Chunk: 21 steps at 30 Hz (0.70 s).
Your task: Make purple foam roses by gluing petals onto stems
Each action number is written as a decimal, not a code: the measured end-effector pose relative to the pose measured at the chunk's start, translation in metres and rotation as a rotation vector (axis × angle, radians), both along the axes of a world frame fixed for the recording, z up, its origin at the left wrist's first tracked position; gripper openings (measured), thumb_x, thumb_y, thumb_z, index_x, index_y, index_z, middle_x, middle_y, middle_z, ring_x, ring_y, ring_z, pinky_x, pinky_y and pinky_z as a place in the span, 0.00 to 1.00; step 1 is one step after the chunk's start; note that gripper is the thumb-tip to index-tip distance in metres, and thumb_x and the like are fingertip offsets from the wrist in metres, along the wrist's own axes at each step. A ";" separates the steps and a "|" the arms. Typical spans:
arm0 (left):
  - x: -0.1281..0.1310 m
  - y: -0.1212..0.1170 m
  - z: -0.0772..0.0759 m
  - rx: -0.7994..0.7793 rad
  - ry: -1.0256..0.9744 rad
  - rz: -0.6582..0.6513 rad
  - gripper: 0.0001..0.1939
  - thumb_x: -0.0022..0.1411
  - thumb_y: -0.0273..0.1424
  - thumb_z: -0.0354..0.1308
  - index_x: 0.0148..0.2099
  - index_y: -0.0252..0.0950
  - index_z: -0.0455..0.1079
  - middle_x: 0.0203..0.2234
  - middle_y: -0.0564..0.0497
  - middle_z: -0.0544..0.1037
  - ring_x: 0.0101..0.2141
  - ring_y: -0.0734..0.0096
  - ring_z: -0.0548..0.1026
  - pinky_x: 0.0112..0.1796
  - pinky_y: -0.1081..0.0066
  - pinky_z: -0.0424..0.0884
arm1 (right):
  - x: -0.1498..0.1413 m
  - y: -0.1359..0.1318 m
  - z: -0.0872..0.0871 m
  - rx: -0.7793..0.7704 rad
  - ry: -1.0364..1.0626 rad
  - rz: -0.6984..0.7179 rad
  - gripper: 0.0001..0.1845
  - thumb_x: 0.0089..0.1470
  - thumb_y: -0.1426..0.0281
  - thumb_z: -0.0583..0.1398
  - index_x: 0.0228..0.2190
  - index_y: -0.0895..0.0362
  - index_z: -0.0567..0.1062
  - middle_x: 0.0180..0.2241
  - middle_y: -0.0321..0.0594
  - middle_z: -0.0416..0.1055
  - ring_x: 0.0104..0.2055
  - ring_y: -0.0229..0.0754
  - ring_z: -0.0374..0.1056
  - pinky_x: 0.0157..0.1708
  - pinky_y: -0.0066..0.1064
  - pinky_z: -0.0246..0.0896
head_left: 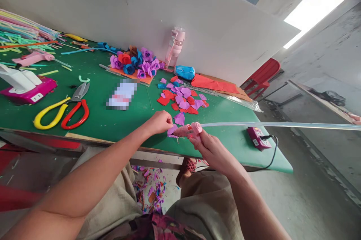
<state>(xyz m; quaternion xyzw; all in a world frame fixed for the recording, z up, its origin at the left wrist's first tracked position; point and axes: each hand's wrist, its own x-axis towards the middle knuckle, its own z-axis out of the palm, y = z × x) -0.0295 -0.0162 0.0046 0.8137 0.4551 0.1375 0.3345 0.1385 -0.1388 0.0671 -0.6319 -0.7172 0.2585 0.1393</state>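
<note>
A green tabletop (225, 120), w/ paper craft supplies spread across its width. A long clear glue stick (262, 124) runs from the back of a glue gun out past the R edge of view. At L, yellow- and red-handled shears (66, 108) lie open; toward the back, a cluster of purple, red & blue paper flowers (137, 61). Loose paper petals (183, 97), mostly purple & red, are heaped nr center. The person's R hand (211, 148) has its fingers clamped round the grip of the pink glue gun (187, 131), nozzle pointed L. The L hand (160, 123) is curled, fingers drawn together; can't tell if they pinch anything. Smallest: a purple paper piece (172, 130) nr the front edge, btwn L-hand fingertips & nozzle, just under both.
</note>
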 end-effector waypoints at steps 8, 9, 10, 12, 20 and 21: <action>0.000 0.000 -0.001 -0.006 0.007 0.006 0.08 0.47 0.27 0.54 0.24 0.32 0.74 0.21 0.49 0.77 0.25 0.69 0.72 0.27 0.73 0.60 | 0.000 0.001 0.001 0.004 0.006 0.017 0.20 0.61 0.62 0.45 0.46 0.55 0.69 0.32 0.44 0.73 0.32 0.45 0.67 0.35 0.34 0.60; 0.000 0.000 -0.001 -0.005 0.008 0.006 0.08 0.47 0.27 0.54 0.24 0.32 0.74 0.21 0.49 0.77 0.25 0.69 0.72 0.27 0.73 0.60 | 0.000 0.001 0.000 0.005 0.006 0.018 0.20 0.61 0.62 0.45 0.46 0.55 0.69 0.32 0.44 0.73 0.33 0.45 0.68 0.36 0.34 0.60; 0.000 0.000 -0.001 -0.004 0.009 0.007 0.08 0.47 0.27 0.54 0.24 0.32 0.74 0.21 0.49 0.78 0.25 0.69 0.72 0.27 0.73 0.60 | 0.001 0.001 0.000 0.006 0.006 0.018 0.20 0.61 0.62 0.45 0.46 0.55 0.70 0.32 0.44 0.74 0.33 0.45 0.68 0.36 0.34 0.60; 0.000 0.000 -0.001 0.001 0.008 0.009 0.08 0.47 0.26 0.54 0.24 0.32 0.74 0.21 0.49 0.78 0.26 0.69 0.73 0.27 0.73 0.60 | 0.001 0.001 0.000 0.006 0.003 0.017 0.20 0.61 0.62 0.45 0.46 0.55 0.70 0.32 0.44 0.73 0.33 0.45 0.68 0.36 0.34 0.60; 0.000 0.001 -0.003 0.008 -0.004 0.003 0.08 0.47 0.27 0.54 0.24 0.33 0.74 0.21 0.49 0.78 0.25 0.69 0.72 0.28 0.73 0.61 | 0.003 0.001 -0.001 0.019 -0.013 0.008 0.19 0.61 0.62 0.45 0.45 0.54 0.70 0.32 0.43 0.74 0.32 0.45 0.68 0.36 0.34 0.60; 0.000 0.001 -0.003 0.008 -0.005 0.001 0.08 0.47 0.26 0.54 0.23 0.33 0.74 0.21 0.49 0.77 0.25 0.69 0.72 0.27 0.73 0.61 | 0.003 0.000 -0.001 0.020 -0.017 0.006 0.19 0.61 0.63 0.45 0.45 0.54 0.70 0.32 0.43 0.74 0.33 0.45 0.68 0.36 0.34 0.60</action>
